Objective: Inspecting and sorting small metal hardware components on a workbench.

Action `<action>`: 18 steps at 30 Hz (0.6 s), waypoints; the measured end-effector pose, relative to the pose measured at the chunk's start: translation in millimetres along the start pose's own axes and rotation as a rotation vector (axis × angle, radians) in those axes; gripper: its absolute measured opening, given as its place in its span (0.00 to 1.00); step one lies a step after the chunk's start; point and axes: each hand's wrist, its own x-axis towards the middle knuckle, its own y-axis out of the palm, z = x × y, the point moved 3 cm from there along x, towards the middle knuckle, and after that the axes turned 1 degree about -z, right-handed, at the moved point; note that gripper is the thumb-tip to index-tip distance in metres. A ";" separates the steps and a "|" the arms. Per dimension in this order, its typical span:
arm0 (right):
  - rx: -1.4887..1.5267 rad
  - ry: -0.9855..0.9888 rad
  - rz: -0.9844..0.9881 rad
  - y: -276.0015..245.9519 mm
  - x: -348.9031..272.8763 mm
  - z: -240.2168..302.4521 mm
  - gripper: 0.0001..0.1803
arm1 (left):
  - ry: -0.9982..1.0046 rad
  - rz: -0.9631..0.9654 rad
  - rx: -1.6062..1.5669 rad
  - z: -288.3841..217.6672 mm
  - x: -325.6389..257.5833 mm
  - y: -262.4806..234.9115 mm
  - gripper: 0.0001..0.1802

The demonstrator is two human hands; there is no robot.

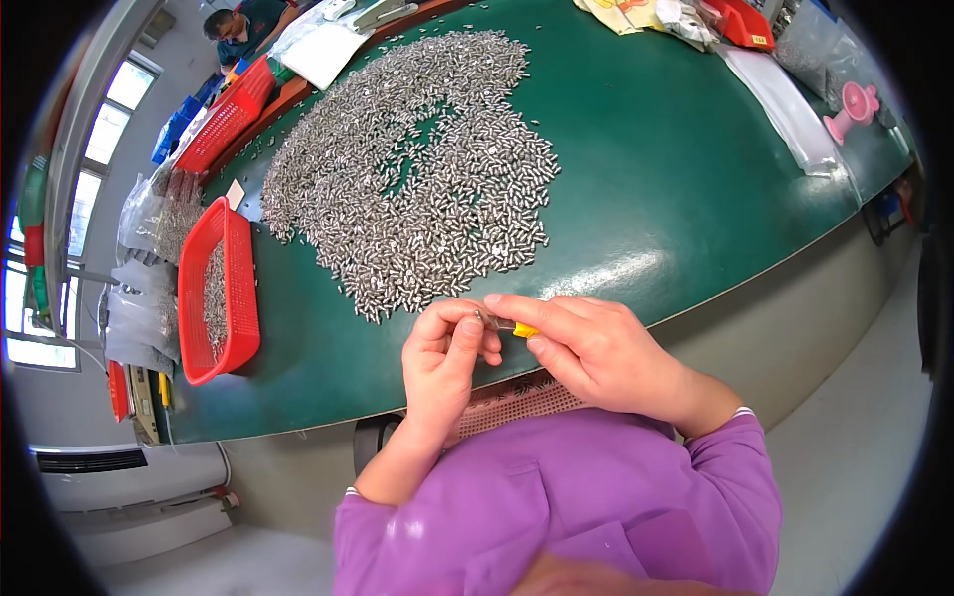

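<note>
Close together at the near edge of the green table (pixel 616 228), both of my hands are closed. Between its thumb and fingers my left hand (pixel 440 363) pinches a small metal piece (pixel 479 314), mostly covered by the fingertips. My right hand (pixel 606 348) grips a small yellow-handled tool (pixel 524 330), its short greyish end pointing at the left fingertips; its exact kind is unclear. Just beyond the hands spreads a large heap of small silver metal pieces (pixel 467 214), short and pointed like pellets.
A red plastic basket (pixel 236 298) at the left holds more metal pieces. Another red basket (pixel 234 117) stands farther back, near a person (pixel 248 28). Clear bags (pixel 144 308) lie at the left edge. A pink stand (pixel 853 109) and white sheet (pixel 780 109) are at the right.
</note>
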 end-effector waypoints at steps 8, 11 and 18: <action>0.017 -0.021 0.000 0.9 -0.8 -0.7 0.29 | 0.053 0.023 0.062 -3.3 -2.4 -1.6 0.04; 0.015 -0.025 0.002 1.2 -1.4 -1.4 0.29 | 0.030 0.017 0.075 -4.2 -3.2 -1.0 0.04; 0.019 -0.045 -0.008 1.5 -1.7 -1.4 0.30 | 0.002 0.027 0.097 -6.9 -4.2 0.2 0.05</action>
